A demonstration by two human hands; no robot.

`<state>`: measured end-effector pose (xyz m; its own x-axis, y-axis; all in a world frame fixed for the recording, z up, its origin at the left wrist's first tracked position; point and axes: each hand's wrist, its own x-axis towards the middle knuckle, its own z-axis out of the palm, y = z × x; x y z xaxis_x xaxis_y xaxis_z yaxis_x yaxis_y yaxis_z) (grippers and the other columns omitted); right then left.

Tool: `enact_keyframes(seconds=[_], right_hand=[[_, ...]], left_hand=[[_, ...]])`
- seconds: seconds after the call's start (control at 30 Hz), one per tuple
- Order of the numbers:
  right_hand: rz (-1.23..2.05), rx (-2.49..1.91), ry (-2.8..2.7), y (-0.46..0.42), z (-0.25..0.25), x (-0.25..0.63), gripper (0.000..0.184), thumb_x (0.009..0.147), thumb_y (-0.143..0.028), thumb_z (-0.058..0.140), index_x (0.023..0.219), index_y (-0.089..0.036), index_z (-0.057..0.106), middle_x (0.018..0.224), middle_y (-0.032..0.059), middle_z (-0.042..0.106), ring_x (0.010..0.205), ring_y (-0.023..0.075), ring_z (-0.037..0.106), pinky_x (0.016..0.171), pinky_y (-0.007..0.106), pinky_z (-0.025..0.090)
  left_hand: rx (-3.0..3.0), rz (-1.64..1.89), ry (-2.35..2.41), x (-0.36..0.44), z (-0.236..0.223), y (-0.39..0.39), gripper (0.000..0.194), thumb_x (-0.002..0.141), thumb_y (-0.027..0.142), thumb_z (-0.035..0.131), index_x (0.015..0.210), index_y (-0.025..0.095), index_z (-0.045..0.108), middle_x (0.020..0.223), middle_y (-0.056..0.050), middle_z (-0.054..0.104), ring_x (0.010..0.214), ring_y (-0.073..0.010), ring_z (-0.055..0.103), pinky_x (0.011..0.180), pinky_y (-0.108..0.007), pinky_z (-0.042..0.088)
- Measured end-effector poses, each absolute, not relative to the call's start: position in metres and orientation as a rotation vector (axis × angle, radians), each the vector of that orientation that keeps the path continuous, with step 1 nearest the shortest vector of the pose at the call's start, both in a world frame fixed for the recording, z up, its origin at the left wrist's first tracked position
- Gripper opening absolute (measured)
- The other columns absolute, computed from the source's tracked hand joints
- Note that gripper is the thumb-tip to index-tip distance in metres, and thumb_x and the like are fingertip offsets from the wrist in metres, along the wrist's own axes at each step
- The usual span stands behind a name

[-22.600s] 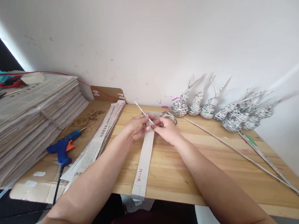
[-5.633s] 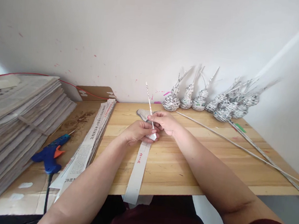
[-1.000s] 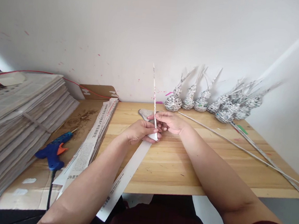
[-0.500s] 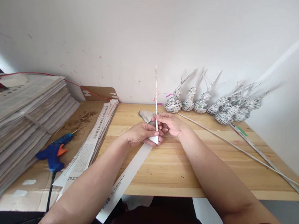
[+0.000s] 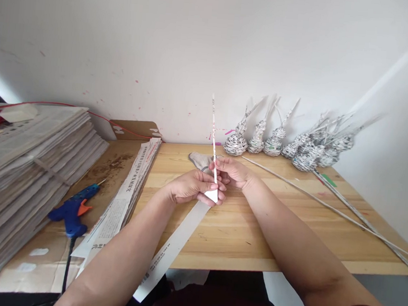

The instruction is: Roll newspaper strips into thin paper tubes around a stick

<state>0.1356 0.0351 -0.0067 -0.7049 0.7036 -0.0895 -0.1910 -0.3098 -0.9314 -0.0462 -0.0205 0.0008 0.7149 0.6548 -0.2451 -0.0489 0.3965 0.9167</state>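
Between my hands stands a thin rolled paper tube (image 5: 214, 125), upright with a slight lean to the left. Its lower end runs into a long strip of newspaper (image 5: 177, 242) that slants down past the table's front edge. My left hand (image 5: 195, 187) is closed on the strip at the base, where the paper folds over the fingers and thumb. With thumb and fingertips, my right hand (image 5: 234, 172) pinches the tube just above. Some of the right fingers are hidden behind the tube. A greyish cloth (image 5: 199, 160) lies right behind my hands.
Several woven paper gourds (image 5: 235, 144) line the wall at the back right. Long paper rods (image 5: 329, 203) cross the table's right side. On the left are cut newspaper strips (image 5: 128, 189), a blue glue gun (image 5: 74, 210) on cardboard (image 5: 29, 278), and a tall newspaper stack (image 5: 36, 170).
Both hands have shifted slightly down and to the right in view, with the tube and strip. The grip of each hand looks much the same.
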Motion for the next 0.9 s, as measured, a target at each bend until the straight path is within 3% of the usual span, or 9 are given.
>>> enact_keyframes(seconds=[0.6, 0.8, 0.9], right_hand=[[1.772, -0.907, -1.36, 0.034, 0.0, 0.129, 0.034, 0.065, -0.043, 0.078, 0.065, -0.014, 0.06, 0.048, -0.0056, 0.047, 0.042, 0.0034, 0.036, 0.036, 0.017, 0.017], [1.883, -0.785, -1.57, 0.031, 0.004, 0.137, 0.039, 0.075, -0.047, 0.07, 0.093, -0.013, 0.072, 0.055, -0.0017, 0.053, 0.052, 0.0068, 0.048, 0.039, 0.016, 0.025], [1.861, -0.79, -1.565, 0.032, 0.003, 0.137, 0.034, 0.071, -0.043, 0.074, 0.087, -0.013, 0.072, 0.059, -0.0001, 0.056, 0.054, 0.007, 0.05, 0.04, 0.016, 0.028]], left_hand=[[1.111, 0.53, 0.771, -0.045, -0.007, -0.017, 0.038, 0.072, 0.037, 0.075, 0.099, 0.011, 0.07, 0.093, -0.015, 0.071, 0.085, -0.0212, 0.068, 0.074, -0.033, 0.053], [1.161, 0.54, 0.745, -0.046, -0.009, -0.018, 0.036, 0.072, 0.038, 0.075, 0.095, 0.011, 0.071, 0.092, -0.015, 0.07, 0.085, -0.0215, 0.067, 0.075, -0.035, 0.053], [1.161, 0.547, 0.74, -0.046, -0.007, -0.017, 0.038, 0.072, 0.038, 0.075, 0.097, 0.01, 0.071, 0.095, -0.015, 0.07, 0.085, -0.0212, 0.067, 0.075, -0.034, 0.053]])
